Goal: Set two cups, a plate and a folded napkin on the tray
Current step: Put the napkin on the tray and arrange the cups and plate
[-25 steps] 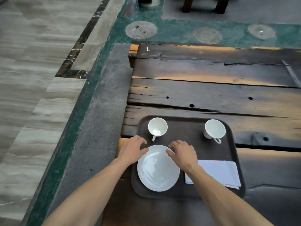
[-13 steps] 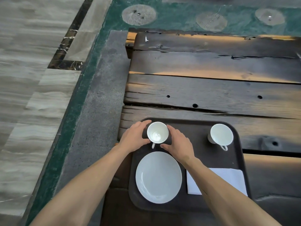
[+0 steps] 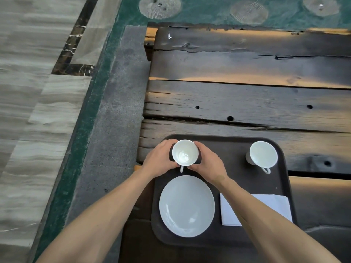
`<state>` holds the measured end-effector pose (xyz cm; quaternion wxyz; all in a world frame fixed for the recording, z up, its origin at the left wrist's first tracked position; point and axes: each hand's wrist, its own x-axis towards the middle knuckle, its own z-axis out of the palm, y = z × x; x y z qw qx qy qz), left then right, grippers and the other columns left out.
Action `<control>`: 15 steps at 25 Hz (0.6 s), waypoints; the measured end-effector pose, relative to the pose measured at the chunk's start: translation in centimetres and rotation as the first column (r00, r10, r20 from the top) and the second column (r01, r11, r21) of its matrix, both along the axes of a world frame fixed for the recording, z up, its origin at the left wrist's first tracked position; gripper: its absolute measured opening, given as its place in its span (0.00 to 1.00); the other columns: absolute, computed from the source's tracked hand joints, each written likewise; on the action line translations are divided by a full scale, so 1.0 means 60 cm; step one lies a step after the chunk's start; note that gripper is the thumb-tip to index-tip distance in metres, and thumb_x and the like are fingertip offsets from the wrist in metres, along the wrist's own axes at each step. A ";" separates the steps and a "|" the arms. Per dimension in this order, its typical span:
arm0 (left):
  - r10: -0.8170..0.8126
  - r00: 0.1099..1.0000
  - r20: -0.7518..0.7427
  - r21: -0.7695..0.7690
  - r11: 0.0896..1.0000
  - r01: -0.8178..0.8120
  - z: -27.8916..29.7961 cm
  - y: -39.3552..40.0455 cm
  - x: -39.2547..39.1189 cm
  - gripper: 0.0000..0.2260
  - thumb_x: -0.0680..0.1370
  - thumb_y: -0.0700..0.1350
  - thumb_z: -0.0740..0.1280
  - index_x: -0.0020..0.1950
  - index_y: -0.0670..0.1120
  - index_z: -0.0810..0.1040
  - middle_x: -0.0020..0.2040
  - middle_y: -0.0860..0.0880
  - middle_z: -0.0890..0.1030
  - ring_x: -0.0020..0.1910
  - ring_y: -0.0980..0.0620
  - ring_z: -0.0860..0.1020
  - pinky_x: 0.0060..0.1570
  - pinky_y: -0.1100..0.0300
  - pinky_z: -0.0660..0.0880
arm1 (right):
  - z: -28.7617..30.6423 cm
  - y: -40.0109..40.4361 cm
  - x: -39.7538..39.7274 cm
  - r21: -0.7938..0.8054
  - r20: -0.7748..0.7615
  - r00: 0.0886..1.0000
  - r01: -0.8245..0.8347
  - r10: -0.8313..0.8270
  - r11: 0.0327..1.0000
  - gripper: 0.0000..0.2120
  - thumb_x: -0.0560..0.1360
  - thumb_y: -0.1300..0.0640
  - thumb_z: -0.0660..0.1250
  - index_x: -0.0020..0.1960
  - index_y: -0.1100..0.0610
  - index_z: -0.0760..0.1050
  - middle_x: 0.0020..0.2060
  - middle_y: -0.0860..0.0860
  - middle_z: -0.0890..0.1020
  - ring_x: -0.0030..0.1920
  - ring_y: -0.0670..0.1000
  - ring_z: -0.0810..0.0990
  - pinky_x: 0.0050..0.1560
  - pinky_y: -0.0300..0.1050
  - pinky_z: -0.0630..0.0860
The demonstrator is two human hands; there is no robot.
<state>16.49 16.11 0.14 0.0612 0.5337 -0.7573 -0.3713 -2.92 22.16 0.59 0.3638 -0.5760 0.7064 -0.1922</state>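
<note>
**A:** What does your head camera show on the tray?

**B:** Your dark brown tray (image 3: 228, 149) sits on a weathered plank table (image 3: 247, 103). It holds a white plate (image 3: 187, 205) at the near left, empty, a white folded napkin (image 3: 271, 205) just beside it at the near right, and two empty white cups. The left cup (image 3: 185, 152) stands upright at the far left corner, its handle pointing toward you. The right cup (image 3: 263, 154) stands at the far right corner.

**A:** And your hands?

**B:** Your left hand (image 3: 159, 160) and right hand (image 3: 208, 163) cup the left cup from either side, fingers curled around its wall. Your right forearm crosses over part of the napkin.

**A:** Anything around?

**B:** A grey stone strip (image 3: 114, 111) and green floor border (image 3: 79, 130) run left of the table.
</note>
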 end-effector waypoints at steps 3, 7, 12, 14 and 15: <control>0.057 0.998 -0.013 0.011 0.998 -0.057 -0.002 0.010 -0.002 0.32 0.66 0.57 0.77 0.65 0.61 0.67 0.64 0.59 0.73 0.60 0.56 0.74 0.53 0.50 0.76 | 0.000 -0.003 0.001 -0.020 -0.009 1.000 -0.009 0.009 1.000 0.34 0.62 0.43 0.73 0.64 0.34 0.62 0.60 0.35 0.78 0.59 0.43 0.77 0.51 0.44 0.76; 0.122 0.992 -0.033 0.033 0.992 -0.120 -0.003 0.016 -0.009 0.31 0.64 0.57 0.77 0.62 0.63 0.65 0.64 0.59 0.73 0.58 0.56 0.75 0.51 0.52 0.76 | -0.002 -0.005 0.000 -0.043 -0.020 1.000 -0.009 0.008 0.999 0.33 0.64 0.45 0.73 0.63 0.34 0.62 0.60 0.37 0.78 0.59 0.45 0.77 0.50 0.42 0.74; 0.124 0.992 -0.035 0.033 0.992 -0.123 -0.005 0.016 -0.016 0.31 0.64 0.57 0.78 0.60 0.63 0.65 0.62 0.59 0.74 0.55 0.56 0.75 0.49 0.53 0.76 | -0.005 -0.001 -0.005 -0.043 -0.014 1.000 0.013 -0.014 0.999 0.33 0.64 0.47 0.74 0.63 0.33 0.62 0.60 0.34 0.76 0.59 0.43 0.77 0.49 0.40 0.73; 0.127 0.991 -0.044 0.031 0.992 -0.125 -0.006 0.016 -0.016 0.31 0.64 0.57 0.78 0.60 0.64 0.65 0.62 0.60 0.74 0.54 0.57 0.74 0.47 0.54 0.75 | -0.008 0.000 -0.005 -0.032 -0.011 1.000 0.017 -0.017 0.999 0.34 0.65 0.48 0.74 0.65 0.34 0.61 0.62 0.35 0.76 0.61 0.43 0.76 0.53 0.43 0.74; 0.129 0.990 -0.051 0.032 0.991 -0.127 -0.006 0.016 -0.016 0.31 0.63 0.57 0.78 0.59 0.64 0.65 0.61 0.60 0.74 0.53 0.57 0.74 0.46 0.55 0.74 | -0.008 0.001 -0.005 -0.029 -0.011 1.000 0.022 -0.022 0.999 0.35 0.65 0.48 0.73 0.66 0.34 0.61 0.63 0.35 0.76 0.62 0.43 0.75 0.54 0.44 0.74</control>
